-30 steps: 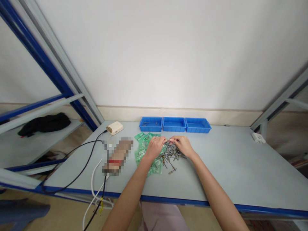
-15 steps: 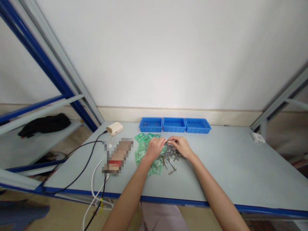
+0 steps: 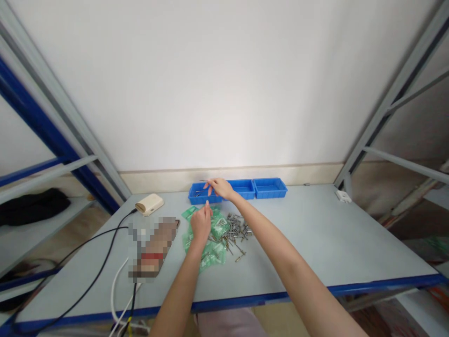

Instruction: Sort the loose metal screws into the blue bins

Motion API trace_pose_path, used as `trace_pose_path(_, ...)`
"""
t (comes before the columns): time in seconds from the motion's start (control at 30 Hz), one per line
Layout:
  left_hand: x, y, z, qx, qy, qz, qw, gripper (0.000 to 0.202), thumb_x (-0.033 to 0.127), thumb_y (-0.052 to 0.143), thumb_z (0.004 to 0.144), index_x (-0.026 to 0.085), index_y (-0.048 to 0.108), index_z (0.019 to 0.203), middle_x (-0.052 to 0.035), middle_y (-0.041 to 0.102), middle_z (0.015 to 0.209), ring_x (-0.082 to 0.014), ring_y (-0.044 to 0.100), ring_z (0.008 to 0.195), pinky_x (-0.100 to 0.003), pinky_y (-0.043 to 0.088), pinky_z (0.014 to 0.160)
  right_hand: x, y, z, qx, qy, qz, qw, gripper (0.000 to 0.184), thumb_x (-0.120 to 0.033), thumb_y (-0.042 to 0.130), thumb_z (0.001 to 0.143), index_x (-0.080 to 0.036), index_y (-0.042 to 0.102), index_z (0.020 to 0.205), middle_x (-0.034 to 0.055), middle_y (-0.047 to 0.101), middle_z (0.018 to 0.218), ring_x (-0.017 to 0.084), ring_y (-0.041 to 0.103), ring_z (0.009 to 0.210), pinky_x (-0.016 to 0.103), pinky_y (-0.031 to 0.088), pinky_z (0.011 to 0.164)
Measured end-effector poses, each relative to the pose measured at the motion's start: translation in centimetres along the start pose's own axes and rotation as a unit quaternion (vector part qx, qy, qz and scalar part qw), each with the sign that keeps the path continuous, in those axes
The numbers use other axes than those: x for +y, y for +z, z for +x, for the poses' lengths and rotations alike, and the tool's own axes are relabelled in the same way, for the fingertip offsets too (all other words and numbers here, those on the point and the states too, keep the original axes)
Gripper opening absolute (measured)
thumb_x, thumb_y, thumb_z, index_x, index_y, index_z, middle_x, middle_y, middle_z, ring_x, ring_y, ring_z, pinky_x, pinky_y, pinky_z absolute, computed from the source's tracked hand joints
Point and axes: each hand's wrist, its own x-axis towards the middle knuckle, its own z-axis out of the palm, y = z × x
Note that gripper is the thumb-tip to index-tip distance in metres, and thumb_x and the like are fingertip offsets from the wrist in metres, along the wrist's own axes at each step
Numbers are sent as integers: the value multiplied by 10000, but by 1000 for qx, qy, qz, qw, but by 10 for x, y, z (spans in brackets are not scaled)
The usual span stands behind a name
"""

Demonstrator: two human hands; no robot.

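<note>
My right hand [image 3: 220, 187] is over the leftmost blue bin [image 3: 205, 199], its fingertips closed on a thin metal fastener [image 3: 203, 180] that looks like a rivet. Inside that bin lie a few similar pieces. Lower and nearer to me, my left hand [image 3: 201, 223] is curled with the thumb up, above green plastic bags [image 3: 213, 257]; whatever it may hold is hidden. To the right of the bags spreads a loose pile of metal fasteners [image 3: 236, 228], mostly grey, some brass-coloured. Part of the bags is covered by my left hand and forearm.
Two more blue bins, a middle one [image 3: 242, 188] and a right one [image 3: 270, 188], stand in the same row by the wall. On the left are a cream-coloured box-like device [image 3: 149, 204], a blurred-out flat device [image 3: 156, 248] and cables. A white adapter [image 3: 343, 196] sits far right.
My right hand has gone from the pile up and left to the leftmost bin, carrying a fastener. The hands have parted; my left hand stays over the bags. The camera view has shifted.
</note>
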Motion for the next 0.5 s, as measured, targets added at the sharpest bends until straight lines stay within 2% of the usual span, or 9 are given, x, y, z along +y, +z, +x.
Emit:
trace_pose_path(0.1,1,0,-3,-27,43,30,998,527,358,296,963,181,604,574,-39,589,524,-170,548,552,-259,283,567,-10,-3,22,49,34,-50,997,523,-503,279,967,-160,674,979,88,714,856,185,643,826,279,433,779)
trace_pose_path(0.17,1,1,-4,-37,55,45,997,523,354,298,964,179,606,579,-39,587,517,-168,548,547,-255,279,561,-4,-7,14,85,55,-78,992,461,-466,334,961,-153,671,986,135,699,946,227,631,918,325,427,810)
trace_pose_path(0.23,1,1,-4,-40,56,55,996,516,347,297,966,176,611,593,-40,594,524,-162,548,542,-251,279,558,15,-12,-11,103,71,-92,988,347,-387,406,946,-181,685,947,122,701,938,227,633,913,323,433,790)
trace_pose_path(0.37,3,3,-4,-43,62,71,995,515,346,294,968,172,613,604,-53,624,562,-167,562,556,-257,285,563,73,-19,-82,105,100,-97,985,49,-235,648,771,-232,696,778,19,693,773,157,640,759,241,442,687)
trace_pose_path(0.43,5,3,-4,-42,76,70,994,521,348,282,972,171,617,613,-58,637,584,-168,570,568,-261,296,573,100,-19,-112,109,113,-92,983,49,-212,712,680,-218,692,724,9,677,750,147,634,729,226,446,650)
trace_pose_path(0.5,7,4,-5,-45,93,67,992,520,347,276,975,171,620,626,-60,643,596,-168,574,576,-263,308,583,119,-16,-130,114,123,-81,982,56,-231,714,667,-207,691,713,9,673,763,143,630,716,224,449,624)
